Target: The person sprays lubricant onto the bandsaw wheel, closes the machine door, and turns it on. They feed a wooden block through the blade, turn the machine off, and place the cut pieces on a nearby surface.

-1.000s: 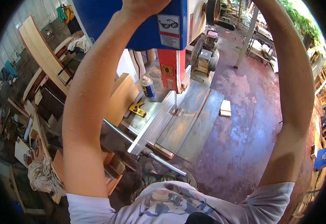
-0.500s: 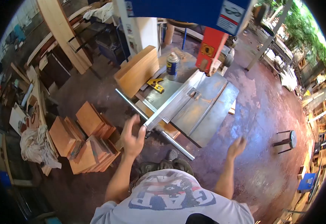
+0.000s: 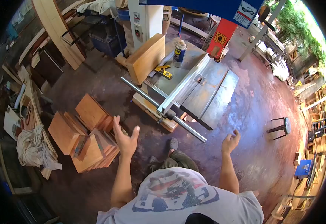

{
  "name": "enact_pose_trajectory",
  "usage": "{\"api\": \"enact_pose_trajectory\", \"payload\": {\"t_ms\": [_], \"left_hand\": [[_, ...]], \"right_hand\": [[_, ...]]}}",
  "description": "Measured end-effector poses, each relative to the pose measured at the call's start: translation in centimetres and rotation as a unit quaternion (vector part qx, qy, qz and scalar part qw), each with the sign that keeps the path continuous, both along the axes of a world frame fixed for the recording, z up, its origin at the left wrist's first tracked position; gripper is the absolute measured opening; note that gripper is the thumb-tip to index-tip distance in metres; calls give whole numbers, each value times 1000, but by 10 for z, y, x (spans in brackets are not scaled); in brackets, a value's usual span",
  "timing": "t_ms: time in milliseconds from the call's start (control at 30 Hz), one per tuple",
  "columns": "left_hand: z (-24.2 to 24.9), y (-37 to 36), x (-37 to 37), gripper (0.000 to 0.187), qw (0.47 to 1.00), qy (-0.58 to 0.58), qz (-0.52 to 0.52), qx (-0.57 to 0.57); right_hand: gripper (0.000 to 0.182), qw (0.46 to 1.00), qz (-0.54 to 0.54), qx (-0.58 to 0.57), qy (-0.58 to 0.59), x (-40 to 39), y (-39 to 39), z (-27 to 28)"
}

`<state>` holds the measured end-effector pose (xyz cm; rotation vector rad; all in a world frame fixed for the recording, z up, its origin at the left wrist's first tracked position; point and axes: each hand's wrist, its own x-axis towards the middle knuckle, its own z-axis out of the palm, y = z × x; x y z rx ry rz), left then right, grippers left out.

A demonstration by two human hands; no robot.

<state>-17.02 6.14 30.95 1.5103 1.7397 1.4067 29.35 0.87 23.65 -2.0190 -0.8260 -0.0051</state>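
My left hand point(image 3: 126, 140) is raised in the air, fingers spread and empty, beside the stacked wooden boards point(image 3: 94, 151) on the floor. Off to the right, my right hand point(image 3: 230, 142) hangs above the floor, loosely curled with nothing in it. Ahead of both hands is a band saw table point(image 3: 207, 93) with a metal rip fence point(image 3: 183, 86) across it and a round steel rail point(image 3: 144, 92) along its front. A thick wooden block point(image 3: 146, 59), a yellow clamp point(image 3: 163, 71) and a blue spray can point(image 3: 179, 54) rest left of the fence.
The saw's red blade guard point(image 3: 219, 37) hangs over the table under a blue housing point(image 3: 204, 9). A black stool point(image 3: 280, 127) stands on the right. Crumpled cloth point(image 3: 36, 147) lies at the left, and a blue box point(image 3: 303, 168) sits among lumber at the far right.
My left hand has come away from the fence's near end and opened wider. The saw now sits farther from my body. My right hand stays empty.
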Motion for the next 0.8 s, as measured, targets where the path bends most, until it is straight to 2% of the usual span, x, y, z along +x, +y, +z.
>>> {"api": "enact_pose_trajectory", "payload": {"t_ms": [67,167,200,233,367,433,467,567,667,800], "left_hand": [[18,31,2,96,999,-46,8,18],[30,95,3,100,998,-24,17,64],[34,121,2,104,997,16,22,66],[36,146,2,107,996,55,27,65],[51,241,9,114,996,88,25,25],[34,278,5,116,996,92,5,6],[18,293,5,107,994,101,23,33],[10,305,3,93,1000,-30,-2,5],[24,300,8,77,1000,-17,7,-20],[38,289,17,69,996,57,61,-21]], "right_hand": [[42,998,5,53,16,-5,17,17],[42,996,13,84,40,-3,31,19],[42,995,16,91,35,-3,34,19],[42,995,18,95,31,-4,37,20],[41,992,10,128,20,-2,52,20],[41,985,68,158,-1,-3,58,26],[41,981,93,170,-10,-7,57,30],[37,969,170,172,-45,-24,65,46],[36,944,275,173,-53,-53,78,57],[36,893,422,156,-26,-113,104,84]]}}
